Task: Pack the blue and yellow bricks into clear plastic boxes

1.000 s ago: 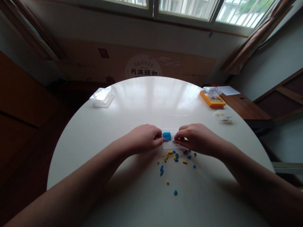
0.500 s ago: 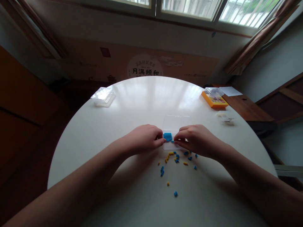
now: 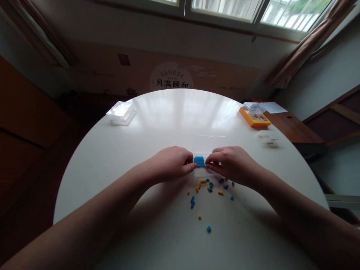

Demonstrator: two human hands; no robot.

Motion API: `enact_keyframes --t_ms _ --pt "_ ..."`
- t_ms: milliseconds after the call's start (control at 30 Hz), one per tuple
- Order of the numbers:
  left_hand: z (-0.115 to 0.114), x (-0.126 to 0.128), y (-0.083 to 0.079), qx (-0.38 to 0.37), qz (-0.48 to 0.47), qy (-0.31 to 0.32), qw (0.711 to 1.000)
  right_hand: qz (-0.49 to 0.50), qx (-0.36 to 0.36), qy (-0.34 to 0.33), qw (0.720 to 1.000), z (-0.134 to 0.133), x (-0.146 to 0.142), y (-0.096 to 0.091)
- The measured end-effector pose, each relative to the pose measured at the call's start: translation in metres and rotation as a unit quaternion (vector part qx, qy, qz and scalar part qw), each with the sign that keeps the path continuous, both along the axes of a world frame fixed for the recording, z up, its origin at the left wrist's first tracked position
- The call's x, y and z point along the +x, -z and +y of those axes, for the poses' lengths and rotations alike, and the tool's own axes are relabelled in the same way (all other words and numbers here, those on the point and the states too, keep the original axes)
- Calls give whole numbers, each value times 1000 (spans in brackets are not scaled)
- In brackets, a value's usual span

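A flat block of small blue bricks (image 3: 199, 161) lies in an open clear plastic case (image 3: 209, 142) on the white round table. My left hand (image 3: 176, 164) is closed at the block's left edge, its thumb by the near left corner. At the right edge of the block, the fingertips of my right hand (image 3: 232, 162) are pinched together; whatever they hold is hidden. Toward me from the case lie several loose pieces, among them a yellow brick (image 3: 203, 181), a blue brick (image 3: 192, 202) and a lone blue piece (image 3: 208, 229).
A stack of clear plastic boxes (image 3: 121, 113) stands at the table's far left. On the far right are an orange box (image 3: 255, 117) with a clear lid on it and a small clear packet (image 3: 267, 138). Beyond the table's right edge is a brown wooden surface (image 3: 295, 127).
My right fingertips have moved slightly left to the block's right edge. The small blue brick that showed at them no longer stands apart from the block. My left hand keeps its place.
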State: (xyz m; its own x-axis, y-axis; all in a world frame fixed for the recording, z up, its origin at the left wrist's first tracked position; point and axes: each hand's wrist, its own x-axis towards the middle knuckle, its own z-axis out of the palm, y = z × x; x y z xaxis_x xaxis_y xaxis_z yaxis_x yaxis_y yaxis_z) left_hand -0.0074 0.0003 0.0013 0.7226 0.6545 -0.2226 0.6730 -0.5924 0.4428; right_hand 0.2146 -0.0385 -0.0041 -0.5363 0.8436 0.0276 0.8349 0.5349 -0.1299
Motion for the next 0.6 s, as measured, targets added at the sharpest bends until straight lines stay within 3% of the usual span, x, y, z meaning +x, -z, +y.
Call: enact_keyframes --t_ms 600 --pt "1 0 2 5 -5 5 1000 7 0 -6 1000 -3 2 1"
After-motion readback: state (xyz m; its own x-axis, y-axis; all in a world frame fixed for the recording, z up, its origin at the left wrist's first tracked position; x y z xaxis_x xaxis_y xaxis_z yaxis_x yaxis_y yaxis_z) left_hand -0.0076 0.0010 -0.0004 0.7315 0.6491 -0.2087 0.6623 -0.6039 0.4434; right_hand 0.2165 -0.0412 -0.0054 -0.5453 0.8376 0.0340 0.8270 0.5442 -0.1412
